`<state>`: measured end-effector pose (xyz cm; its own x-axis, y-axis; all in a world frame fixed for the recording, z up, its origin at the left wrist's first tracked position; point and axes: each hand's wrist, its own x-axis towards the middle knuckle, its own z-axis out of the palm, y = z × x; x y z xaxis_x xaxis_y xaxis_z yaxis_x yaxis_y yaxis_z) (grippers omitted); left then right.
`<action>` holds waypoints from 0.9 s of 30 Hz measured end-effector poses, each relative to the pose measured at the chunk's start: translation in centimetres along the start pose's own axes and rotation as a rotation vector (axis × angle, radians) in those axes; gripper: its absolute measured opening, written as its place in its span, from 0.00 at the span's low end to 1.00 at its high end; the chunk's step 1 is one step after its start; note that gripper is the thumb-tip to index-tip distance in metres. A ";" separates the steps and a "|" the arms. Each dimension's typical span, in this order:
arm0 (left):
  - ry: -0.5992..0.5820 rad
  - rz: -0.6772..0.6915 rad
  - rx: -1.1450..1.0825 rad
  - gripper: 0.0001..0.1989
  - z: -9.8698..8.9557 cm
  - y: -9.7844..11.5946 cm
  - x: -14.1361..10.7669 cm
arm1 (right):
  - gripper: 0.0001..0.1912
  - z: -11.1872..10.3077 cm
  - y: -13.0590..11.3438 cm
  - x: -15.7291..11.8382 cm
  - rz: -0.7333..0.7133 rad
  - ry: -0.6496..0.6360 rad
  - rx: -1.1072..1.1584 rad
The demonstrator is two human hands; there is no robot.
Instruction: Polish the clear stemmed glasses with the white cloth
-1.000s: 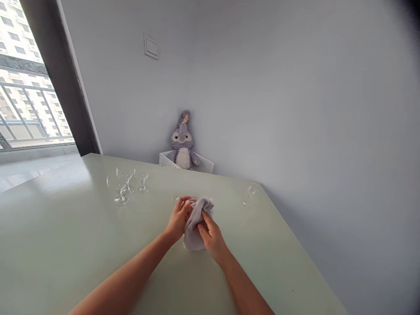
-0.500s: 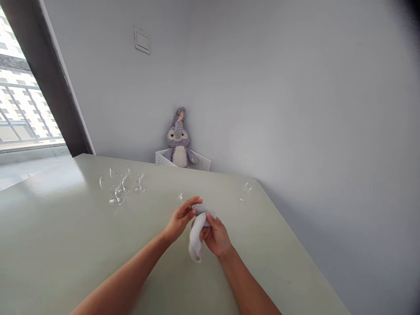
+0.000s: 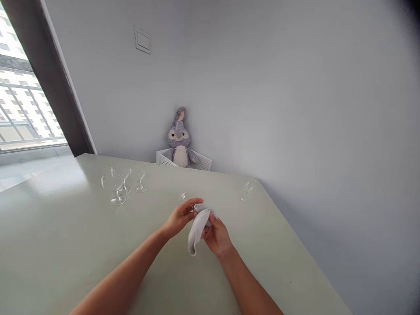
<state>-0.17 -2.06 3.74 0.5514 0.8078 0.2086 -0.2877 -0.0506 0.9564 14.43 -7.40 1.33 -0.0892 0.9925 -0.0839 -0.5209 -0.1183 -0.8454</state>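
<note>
My right hand [image 3: 217, 235] is closed on a white cloth [image 3: 198, 227], whose loose end hangs down to the left. Facing it, my left hand [image 3: 181, 216] has its fingers curved around a clear glass [image 3: 193, 208]. Only glints of that glass show between the fingers and the cloth; the rest is hidden. The cloth's upper part lies against the glass, beside my left fingertips. Both hands are above the pale green table [image 3: 164, 271].
Several stemmed glasses stand at the left, one nearest [image 3: 118, 199]. A small clear object [image 3: 183, 195] is just beyond my left hand. Another glass [image 3: 247, 189] is near the right back edge. A plush toy [image 3: 180, 140] sits in a white basket [image 3: 205, 163] behind the table.
The cloth has shifted, and its hanging end is narrower and slightly higher. Both hands remain in nearly the same place, still close together. The view has moved very slightly.
</note>
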 end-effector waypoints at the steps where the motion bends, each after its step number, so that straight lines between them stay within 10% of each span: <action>1: 0.011 -0.005 0.006 0.21 -0.2 -0.1 0.0 | 0.20 0.1 0.1 -0.2 -0.027 -0.008 -0.099; 7: 0.168 -0.107 0.070 0.21 -0.1 -1.5 0.2 | 0.12 0.6 0.8 -0.6 -0.384 0.155 -0.662; 16: 0.063 0.011 0.042 0.16 0.5 -0.8 -0.3 | 0.17 0.4 0.5 0.1 0.015 0.103 0.165; 27: 0.113 -0.115 -0.129 0.23 -0.4 -1.6 0.2 | 0.11 -0.2 0.8 -0.8 -0.489 0.164 -0.777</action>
<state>0.09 -1.58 2.21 0.4968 0.8652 0.0685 -0.3301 0.1154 0.9369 14.25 -8.26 0.61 0.1424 0.9254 0.3511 0.2506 0.3094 -0.9173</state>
